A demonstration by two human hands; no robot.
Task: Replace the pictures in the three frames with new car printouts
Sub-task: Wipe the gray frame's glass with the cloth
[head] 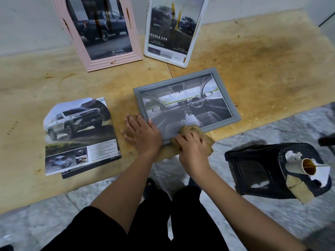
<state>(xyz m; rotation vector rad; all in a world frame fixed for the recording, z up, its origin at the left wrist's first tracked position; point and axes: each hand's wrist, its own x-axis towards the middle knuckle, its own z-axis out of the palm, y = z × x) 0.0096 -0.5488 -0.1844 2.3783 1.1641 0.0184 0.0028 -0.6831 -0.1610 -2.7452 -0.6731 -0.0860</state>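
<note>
A grey frame (233,104) lies flat on the wooden table (253,69), showing a car-interior picture. My left hand (141,131) rests flat on the table with fingers spread, its thumb side against the frame's near-left corner. My right hand (192,147) grips a crumpled brown cloth (197,132) that lies on the frame's near edge and glass. A pink arched frame (79,49) and a white frame (190,51) stand upright at the back, each holding a truck picture with brown streaks on it. A stack of loose car printouts (79,134) lies to the left.
A black plastic stool (257,165) stands on the tiled floor at the right, carrying a tipped paper cup (299,167) with brown liquid, torn white paper and another brown cloth (299,189). A dark stain (257,49) marks the table at the right. My legs are below the table edge.
</note>
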